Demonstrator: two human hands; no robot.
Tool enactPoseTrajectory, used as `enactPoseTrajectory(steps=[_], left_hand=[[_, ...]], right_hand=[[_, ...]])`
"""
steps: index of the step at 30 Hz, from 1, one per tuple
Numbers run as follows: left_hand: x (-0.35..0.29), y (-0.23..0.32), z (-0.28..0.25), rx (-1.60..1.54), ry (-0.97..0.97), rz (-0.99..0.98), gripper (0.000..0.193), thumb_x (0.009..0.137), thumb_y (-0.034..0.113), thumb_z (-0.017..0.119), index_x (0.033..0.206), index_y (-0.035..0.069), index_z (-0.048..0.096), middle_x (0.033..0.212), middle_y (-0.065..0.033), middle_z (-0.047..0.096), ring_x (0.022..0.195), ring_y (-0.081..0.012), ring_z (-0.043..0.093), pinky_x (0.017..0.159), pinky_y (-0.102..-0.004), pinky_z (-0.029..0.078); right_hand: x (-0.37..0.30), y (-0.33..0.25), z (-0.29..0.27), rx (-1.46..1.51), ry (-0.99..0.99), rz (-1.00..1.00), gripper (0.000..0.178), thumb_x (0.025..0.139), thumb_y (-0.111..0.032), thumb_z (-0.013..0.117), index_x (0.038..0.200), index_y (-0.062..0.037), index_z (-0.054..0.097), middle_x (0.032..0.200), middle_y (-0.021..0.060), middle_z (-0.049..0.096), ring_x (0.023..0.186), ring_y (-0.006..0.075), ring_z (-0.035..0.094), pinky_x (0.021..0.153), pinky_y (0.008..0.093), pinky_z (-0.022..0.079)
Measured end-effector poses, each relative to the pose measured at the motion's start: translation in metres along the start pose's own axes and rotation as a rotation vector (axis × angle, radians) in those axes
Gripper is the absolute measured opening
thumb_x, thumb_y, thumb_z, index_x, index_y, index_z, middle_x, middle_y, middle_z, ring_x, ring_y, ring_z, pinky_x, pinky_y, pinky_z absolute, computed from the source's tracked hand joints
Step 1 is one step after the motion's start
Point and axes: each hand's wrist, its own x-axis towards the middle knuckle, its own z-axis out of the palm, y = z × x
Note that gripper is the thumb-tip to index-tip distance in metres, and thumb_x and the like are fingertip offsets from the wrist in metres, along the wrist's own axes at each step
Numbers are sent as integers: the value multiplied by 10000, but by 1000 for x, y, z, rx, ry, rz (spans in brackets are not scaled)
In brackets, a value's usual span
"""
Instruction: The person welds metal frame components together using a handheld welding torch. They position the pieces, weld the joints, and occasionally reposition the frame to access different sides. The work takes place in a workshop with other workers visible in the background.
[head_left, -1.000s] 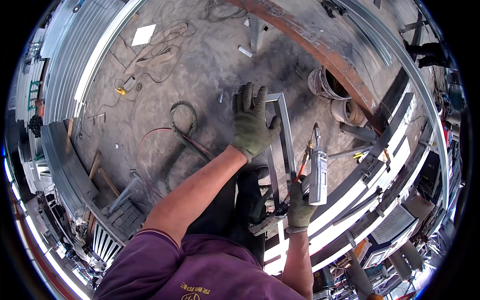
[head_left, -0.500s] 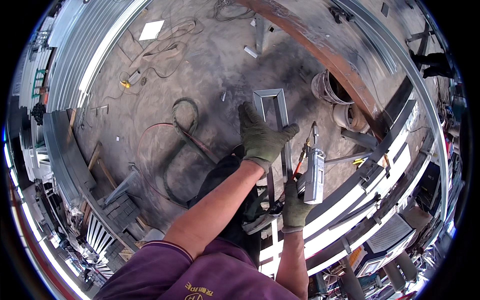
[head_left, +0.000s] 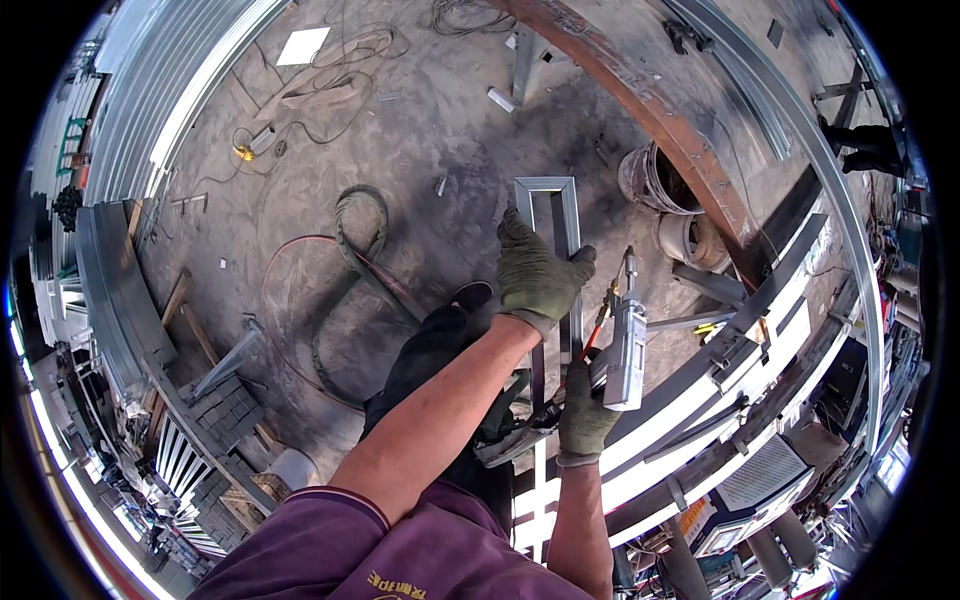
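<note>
My left hand [head_left: 540,275], in a green-grey glove, lies across a narrow rectangular metal frame [head_left: 573,225]. Its fingers stretch away from me over the frame's left bar, and the thumb sticks out to the right, past the right bar. Whether the palm presses on the metal I cannot tell. A silver welding gun [head_left: 627,355] is in my gloved right hand [head_left: 587,415], just right of the frame. Its thin nozzle points away from me, with a brass fitting and a red hose beside it. The glove and the gun's body partly hide the grip.
A thick green hose [head_left: 360,240] loops on the floor at the left. Right of the frame stand two dirty buckets [head_left: 655,180] beside a rusty curved beam [head_left: 640,95]. Long metal bars [head_left: 660,430] lie on the right. My dark shoe [head_left: 472,295] is by the frame.
My left hand sits slightly farther right in the picture, its fingers closer together. The whole scene has shifted a little with my head. The welding gun stays in my right hand.
</note>
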Motion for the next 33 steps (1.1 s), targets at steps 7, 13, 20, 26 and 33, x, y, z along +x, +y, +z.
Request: enactPoseTrajectory(steps=[7, 13, 20, 26, 33], left_hand=[[-10, 10, -15, 17, -42, 24, 1360, 779, 564, 921, 1616, -199, 167, 1637, -407, 365, 1549, -487, 404, 1281, -481, 368], [-6, 16, -6, 7, -23, -48, 1328, 787, 557, 909, 1611, -191, 183, 1625, -391, 387, 1506, -481, 458, 1259, -460, 401], [-2, 8, 10, 83, -14, 21, 1384, 797, 559, 902, 1604, -222, 92, 1602, -419, 377, 1480, -515, 470, 1227, -476, 437], [-7, 5, 20, 107, 11, 73, 1405, 806, 577, 898, 1610, -217, 63, 1610, -430, 342, 1488, -540, 440, 1233, -511, 417], [-11, 7, 8, 131, -28, 33, 1467, 783, 643, 892, 1658, -163, 35, 1699, -404, 255, 1579, -522, 334, 1294, -510, 334]], right_hand=[[-2, -20, 5, -8, 33, 11, 249, 950, 4, 798, 1172, 4, 684, 922, 38, 705, 734, 118, 670, 619, 316, 552], [-1, -10, 2, -24, -8, 23, 199, 972, -38, 789, 1133, -4, 678, 869, 31, 695, 698, 122, 671, 594, 313, 537], [3, -18, -3, 68, 5, 21, 288, 970, 15, 770, 1237, 7, 663, 932, 30, 684, 733, 101, 647, 618, 292, 533], [8, -32, -50, 20, -126, 78, 412, 929, 98, 712, 1331, 42, 648, 999, 49, 681, 815, 120, 661, 703, 275, 554], [13, -112, -105, -59, -103, -18, 376, 942, 36, 805, 1298, 16, 686, 1008, 29, 686, 874, 97, 649, 743, 254, 550]])
